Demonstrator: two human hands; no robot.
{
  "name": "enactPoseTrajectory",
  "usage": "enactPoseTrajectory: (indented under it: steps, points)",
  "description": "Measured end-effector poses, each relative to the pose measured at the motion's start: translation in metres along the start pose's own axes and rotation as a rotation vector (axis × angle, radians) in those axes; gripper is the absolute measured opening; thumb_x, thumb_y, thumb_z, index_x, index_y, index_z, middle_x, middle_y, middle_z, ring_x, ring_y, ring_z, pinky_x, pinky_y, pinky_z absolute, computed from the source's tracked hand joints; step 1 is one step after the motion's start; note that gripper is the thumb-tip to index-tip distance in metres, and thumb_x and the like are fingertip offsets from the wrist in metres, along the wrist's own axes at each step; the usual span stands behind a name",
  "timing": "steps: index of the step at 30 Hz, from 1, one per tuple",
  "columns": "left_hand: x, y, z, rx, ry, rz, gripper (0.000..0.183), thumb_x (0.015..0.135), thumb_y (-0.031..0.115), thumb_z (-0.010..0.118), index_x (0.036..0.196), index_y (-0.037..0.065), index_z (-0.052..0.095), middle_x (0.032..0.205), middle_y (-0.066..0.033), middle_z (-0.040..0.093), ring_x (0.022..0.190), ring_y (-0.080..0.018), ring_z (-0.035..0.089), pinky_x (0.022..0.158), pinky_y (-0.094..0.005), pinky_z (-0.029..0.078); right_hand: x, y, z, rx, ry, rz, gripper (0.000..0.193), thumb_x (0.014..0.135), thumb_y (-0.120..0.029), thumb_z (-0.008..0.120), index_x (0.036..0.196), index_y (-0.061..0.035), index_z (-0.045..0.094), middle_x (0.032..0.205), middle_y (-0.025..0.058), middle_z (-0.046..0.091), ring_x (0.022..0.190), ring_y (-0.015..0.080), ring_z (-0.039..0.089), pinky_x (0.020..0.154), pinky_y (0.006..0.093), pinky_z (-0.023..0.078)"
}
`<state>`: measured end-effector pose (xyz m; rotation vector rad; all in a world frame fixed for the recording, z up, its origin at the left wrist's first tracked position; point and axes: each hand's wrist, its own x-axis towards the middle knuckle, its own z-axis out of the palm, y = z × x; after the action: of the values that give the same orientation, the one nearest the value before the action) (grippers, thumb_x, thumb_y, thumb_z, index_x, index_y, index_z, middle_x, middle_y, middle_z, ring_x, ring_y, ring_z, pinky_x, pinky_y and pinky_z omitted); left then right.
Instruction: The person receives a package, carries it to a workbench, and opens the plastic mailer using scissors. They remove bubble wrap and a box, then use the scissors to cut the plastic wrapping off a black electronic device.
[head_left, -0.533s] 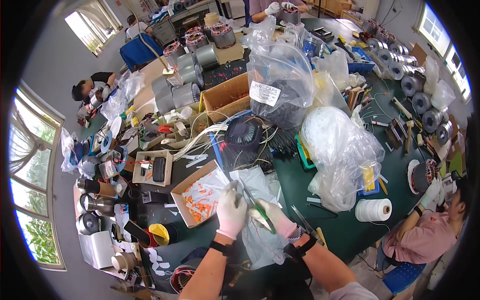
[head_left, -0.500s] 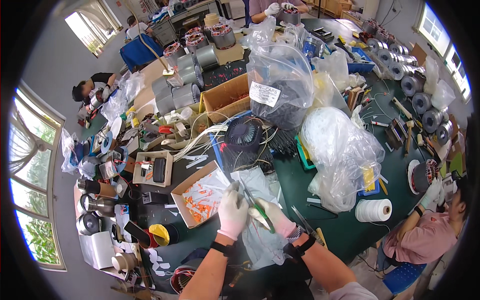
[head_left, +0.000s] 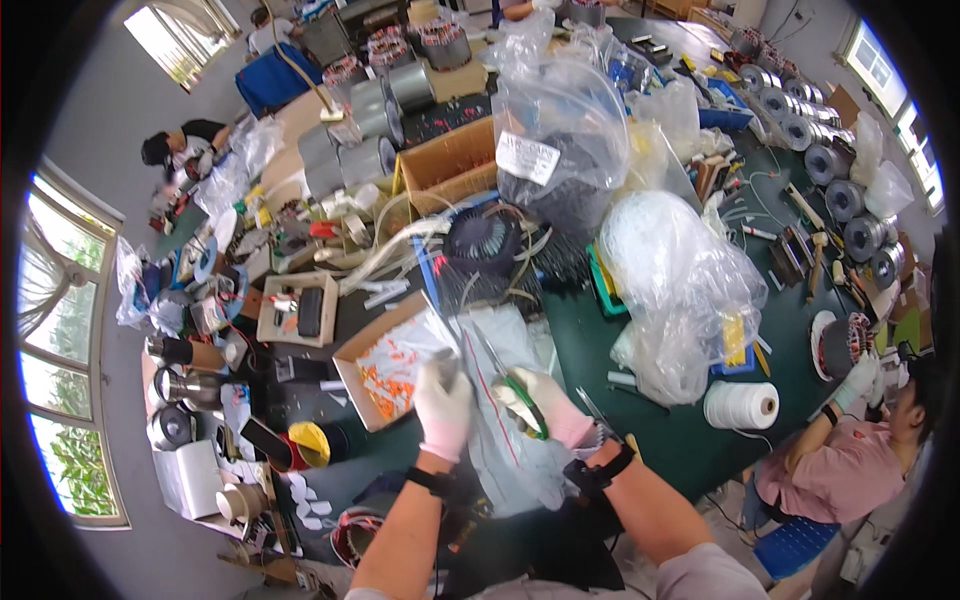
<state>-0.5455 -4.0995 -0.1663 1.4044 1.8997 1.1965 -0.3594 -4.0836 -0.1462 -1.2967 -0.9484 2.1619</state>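
Right hand (head_left: 548, 408), white glove: wrapped around the green-handled metal scissors (head_left: 515, 384), blades pointing away from the body, up and left. Can't tell if the blades are parted. Left hand (head_left: 443, 412), also gloved: fingers curled together just left of the blades; can't tell if it's pinching anything, tips are blurred.

Change vs half a second ago: left hand has shifted left, so there's now a gap between it and the scissors. A thin red strand (head_left: 488, 390) shows in that gap, mostly hidden before. My read: hands are between snips, left fingers clear of the blades.

Scissors: long slim silver blades, green grips partly covered by the glove, held over a crumpled pale grey sheet (head_left: 510, 480). Strand runs down that sheet, slightly bowed, looks limp.

Further out: open cardboard box (head_left: 352, 390) of white and orange scraps beside left hand, on the dark green counter (head_left: 620, 450).
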Motion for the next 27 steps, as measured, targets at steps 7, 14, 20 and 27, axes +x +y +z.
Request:
enactPoseTrajectory:
  steps: [7, 14, 20, 27]
  points:
    - [0.007, -0.048, -0.023, -0.208, 0.023, -0.32, 0.018, 0.088, 0.011, 0.071, 0.091, -0.005, 0.062, 0.077, -0.0092, 0.062, 0.069, -0.0162, 0.056, 0.067, -0.0323, 0.048, -0.105, 0.079, -0.053, -1.092, 0.496, -0.153, 0.045, 0.09, -0.039, 0.074, 0.115, -0.0036, 0.063, 0.085, 0.0228, 0.069, 0.083, 0.0379, 0.072, 0.071, 0.0478, 0.055]
    - [-0.035, -0.051, -0.021, -0.062, -0.206, -0.163, 0.033, 0.088, 0.02, 0.07, 0.104, -0.008, 0.065, 0.092, -0.0276, 0.069, 0.089, -0.0424, 0.068, 0.084, -0.043, 0.053, -0.118, 0.068, -0.037, -1.561, 0.71, -0.212, 0.065, 0.083, -0.035, 0.075, 0.135, -0.0026, 0.055, 0.102, 0.0166, 0.066, 0.094, 0.0354, 0.068, 0.079, 0.047, 0.056]
    - [-0.047, -0.005, -0.026, -0.264, -0.124, -0.118, 0.026, 0.09, 0.016, 0.07, 0.082, -0.005, 0.057, 0.066, -0.0118, 0.05, 0.064, -0.0173, 0.044, 0.062, -0.038, 0.044, -0.079, 0.059, 0.031, -1.127, 0.426, -0.315, 0.064, 0.086, -0.04, 0.075, 0.13, 0.0014, 0.057, 0.109, 0.0242, 0.068, 0.1, 0.043, 0.067, 0.089, 0.0505, 0.054]
    - [-0.043, 0.08, -0.085, -0.089, -0.074, -0.063, 0.032, 0.093, 0.017, 0.071, 0.075, -0.005, 0.054, 0.068, -0.0033, 0.053, 0.067, -0.0096, 0.044, 0.059, -0.0331, 0.044, -0.095, 0.1, -0.051, 0.096, 0.222, -0.291, 0.04, 0.09, -0.019, 0.073, 0.12, 0.0057, 0.065, 0.105, 0.0207, 0.075, 0.098, 0.0281, 0.073, 0.088, 0.0372, 0.055]
